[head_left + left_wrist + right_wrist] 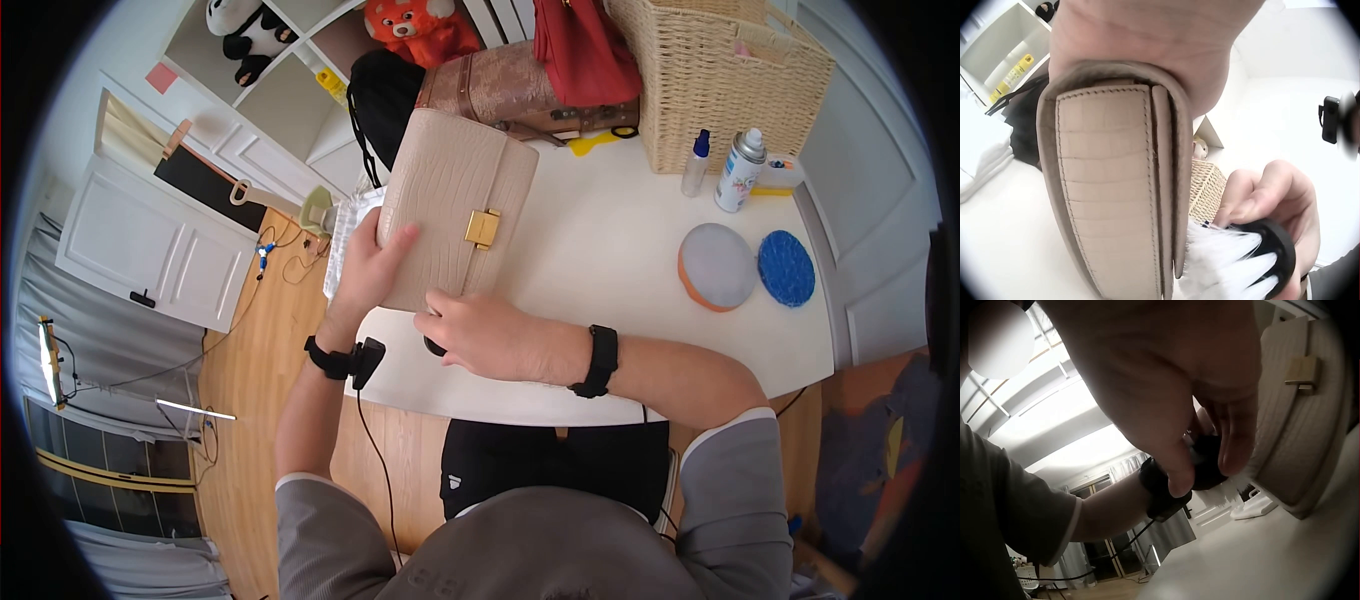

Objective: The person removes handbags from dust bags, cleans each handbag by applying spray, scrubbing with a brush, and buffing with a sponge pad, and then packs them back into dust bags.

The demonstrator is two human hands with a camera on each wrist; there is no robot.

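A beige crocodile-textured handbag (430, 190) with a gold clasp (483, 229) is held tilted above the white table's left part. My left hand (372, 265) grips it by its left edge, thumb over the front flap. From the left wrist view, the bag's stitched side (1107, 181) faces the camera, under the palm. My right hand (492, 335) is at the bag's lower corner. Its fingers and thumb pinch a black-backed brush (1229, 259) with white bristles, which reach the bag's edge. In the right wrist view the brush's dark back (1209, 465) sits between thumb and fingers.
On the table (590, 240) lie a round grey-and-orange pad (718, 265) and a blue round pad (786, 268). A spray can (741, 170) and a small blue-capped bottle (697, 163) stand behind them. A wicker basket (710, 85), brown case (490, 85) and red bag (585, 50) line the back.
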